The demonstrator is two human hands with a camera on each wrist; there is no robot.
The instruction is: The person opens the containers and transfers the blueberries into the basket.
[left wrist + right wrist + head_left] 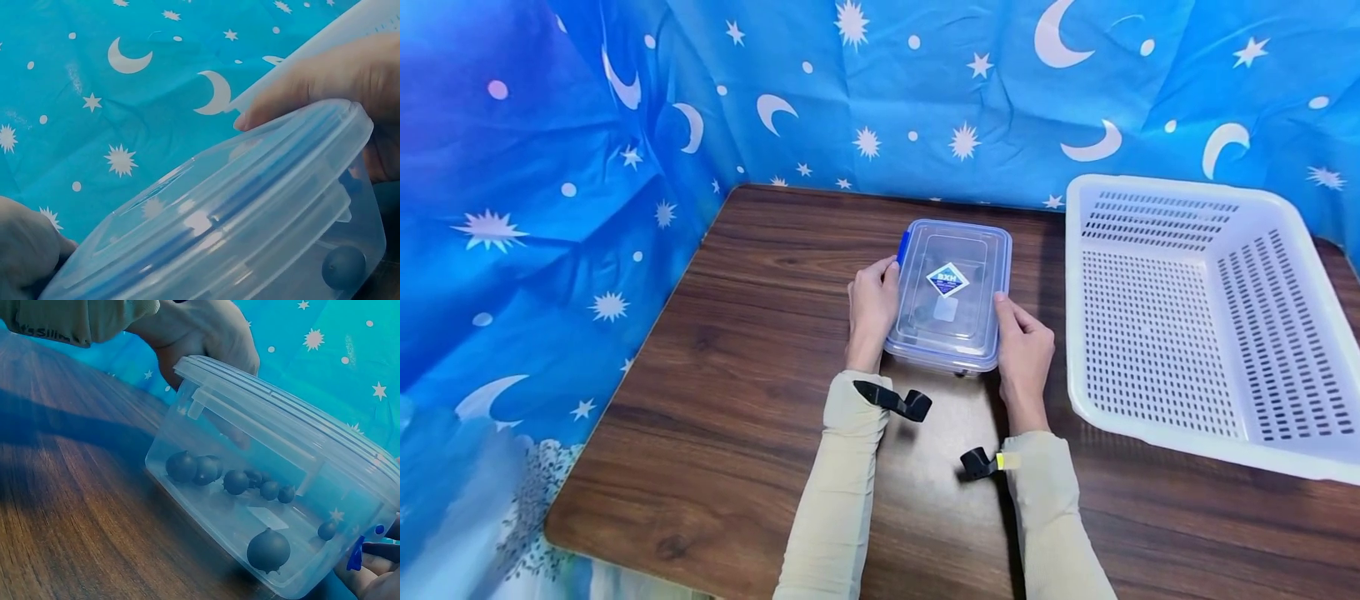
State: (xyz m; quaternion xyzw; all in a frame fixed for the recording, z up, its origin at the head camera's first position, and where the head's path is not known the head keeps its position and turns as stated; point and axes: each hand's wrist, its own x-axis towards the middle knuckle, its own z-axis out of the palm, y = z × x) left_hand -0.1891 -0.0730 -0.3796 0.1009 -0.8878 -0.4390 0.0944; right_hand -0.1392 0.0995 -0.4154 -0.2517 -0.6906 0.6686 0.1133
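A clear plastic food container with a lid stands between my two hands, a label on the lid. Along its left side my left hand grips the edge. My right hand holds the opposite side, thumb on the lid's rim. In the right wrist view, several small dark round things with nubs lie inside, and a blue clip hangs beside the right fingers. The left wrist view shows one dark round thing through the wall. Whether the container's base touches the table cannot be told.
A white perforated plastic basket stands to the right on the brown wooden table. Blue cloth with moons and stars hangs behind the table and along its left side.
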